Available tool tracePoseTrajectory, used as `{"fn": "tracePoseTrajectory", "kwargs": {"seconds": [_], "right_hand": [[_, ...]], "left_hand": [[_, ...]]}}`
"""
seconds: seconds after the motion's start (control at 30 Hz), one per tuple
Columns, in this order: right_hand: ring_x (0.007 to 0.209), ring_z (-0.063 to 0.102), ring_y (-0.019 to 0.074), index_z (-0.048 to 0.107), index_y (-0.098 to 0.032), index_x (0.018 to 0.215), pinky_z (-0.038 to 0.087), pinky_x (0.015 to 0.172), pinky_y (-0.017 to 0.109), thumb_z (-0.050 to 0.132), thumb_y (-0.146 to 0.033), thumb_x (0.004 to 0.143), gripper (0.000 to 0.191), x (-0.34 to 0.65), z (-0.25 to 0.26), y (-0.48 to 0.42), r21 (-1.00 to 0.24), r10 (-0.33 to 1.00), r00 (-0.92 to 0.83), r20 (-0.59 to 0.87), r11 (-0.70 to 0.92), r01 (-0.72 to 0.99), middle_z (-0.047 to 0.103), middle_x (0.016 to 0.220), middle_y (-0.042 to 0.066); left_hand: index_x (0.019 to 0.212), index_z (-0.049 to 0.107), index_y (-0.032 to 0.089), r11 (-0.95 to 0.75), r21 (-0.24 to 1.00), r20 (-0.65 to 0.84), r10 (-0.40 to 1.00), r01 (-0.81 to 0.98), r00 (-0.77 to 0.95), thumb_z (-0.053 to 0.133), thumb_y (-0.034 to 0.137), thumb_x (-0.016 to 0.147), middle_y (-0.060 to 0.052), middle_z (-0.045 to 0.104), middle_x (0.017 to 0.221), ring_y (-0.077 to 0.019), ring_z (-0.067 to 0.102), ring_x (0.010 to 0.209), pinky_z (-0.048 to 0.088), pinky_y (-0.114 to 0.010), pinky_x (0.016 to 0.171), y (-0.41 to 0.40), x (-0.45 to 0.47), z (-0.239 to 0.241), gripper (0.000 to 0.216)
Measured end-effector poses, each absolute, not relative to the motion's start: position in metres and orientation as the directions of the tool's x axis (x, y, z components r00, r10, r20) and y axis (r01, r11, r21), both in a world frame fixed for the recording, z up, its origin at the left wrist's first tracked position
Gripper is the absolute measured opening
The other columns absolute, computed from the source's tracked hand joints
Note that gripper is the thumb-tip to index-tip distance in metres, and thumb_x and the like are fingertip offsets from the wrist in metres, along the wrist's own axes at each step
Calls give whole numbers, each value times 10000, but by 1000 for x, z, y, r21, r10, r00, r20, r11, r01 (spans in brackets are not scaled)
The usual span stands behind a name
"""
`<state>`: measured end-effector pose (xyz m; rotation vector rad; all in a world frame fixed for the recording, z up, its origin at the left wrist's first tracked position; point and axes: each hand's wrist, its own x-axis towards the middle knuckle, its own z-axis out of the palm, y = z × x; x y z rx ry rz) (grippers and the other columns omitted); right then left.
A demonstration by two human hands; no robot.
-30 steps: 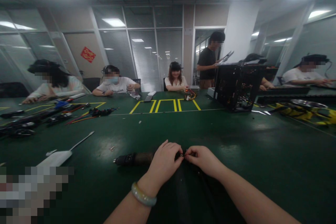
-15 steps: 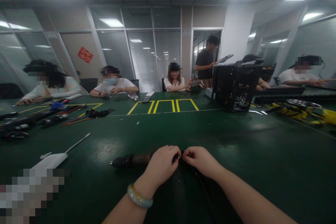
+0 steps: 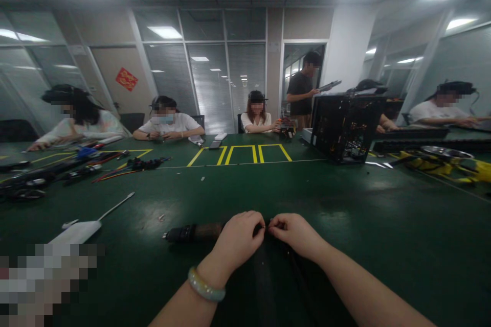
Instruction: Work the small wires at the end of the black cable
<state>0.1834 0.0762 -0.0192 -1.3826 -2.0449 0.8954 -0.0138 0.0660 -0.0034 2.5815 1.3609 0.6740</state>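
My left hand (image 3: 242, 232), with a pale green bangle at the wrist, is closed in a pinch above a dark cylindrical tool (image 3: 209, 232) that looks like an electric screwdriver. That tool lies sideways on the table, its narrow tip to the left and its other end hidden behind my left hand. Facing it, almost fingertip to fingertip, my right hand (image 3: 294, 235) is also pinched closed. Whatever sits between the fingers is too small and dark to make out. Below my right hand a dark cord (image 3: 290, 257) runs toward me.
A white-handled tool with a thin metal shaft (image 3: 115, 207) lies at left. Bundled cables (image 3: 141, 164) are beyond it. A black computer case (image 3: 337, 127) stands at back right, near yellow straps (image 3: 422, 166). Several people sit around the green table (image 3: 215, 191); one person stands behind.
The view has shifted very slightly. Both my hands keep nearly the same pinched pose, close together. The dark tool has not visibly moved on the table.
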Motion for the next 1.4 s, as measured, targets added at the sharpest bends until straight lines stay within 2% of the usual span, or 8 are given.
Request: {"fn": "tracePoseTrajectory", "kwargs": {"seconds": [0.27,0.5,0.67,0.93,1.2,1.4], "right_hand": [[683,612,152,723,-197,874,395,586,223,595,-303,836,171,185,-22,77,-772,933,-357,41,257,582,705,777,3],[703,622,150,714,-203,869,407,610,223,599,-270,833,138,184,-23,77,-767,928,-361,89,296,569,706,804,0],[716,625,149,714,-205,866,407,625,223,600,-259,834,130,184,-23,78,-744,923,-368,108,321,586,706,805,-5],[670,597,138,708,-205,856,382,583,214,605,-251,825,117,185,-25,78,-748,930,-353,98,302,590,692,766,-12],[679,592,138,710,-207,843,377,592,213,606,-252,825,114,185,-25,77,-752,922,-372,111,323,575,683,770,-11],[684,590,137,711,-211,844,375,604,218,602,-261,833,121,184,-21,76,-743,921,-372,113,327,584,684,776,-14]], "left_hand": [[922,592,244,-594,343,344,801,728,491,505,190,861,-6,631,1042,-180,601,962,452,-307,879,64,-14,-1,119],[867,605,229,-561,346,328,824,752,463,506,225,880,-6,643,966,-179,601,912,448,-316,852,65,-14,-2,100],[923,612,238,-563,352,317,824,748,471,492,224,890,-2,639,954,-171,593,882,440,-296,813,66,-13,-1,126],[875,605,228,-539,374,297,841,755,453,567,265,860,-5,644,966,-176,591,912,420,-296,856,67,-14,-5,55],[883,590,226,-522,357,275,851,774,447,518,250,892,1,631,918,-165,580,856,403,-284,789,65,-11,1,77],[909,574,233,-499,299,238,864,813,443,483,255,921,6,626,888,-167,577,845,381,-295,755,65,-10,1,94]]}}
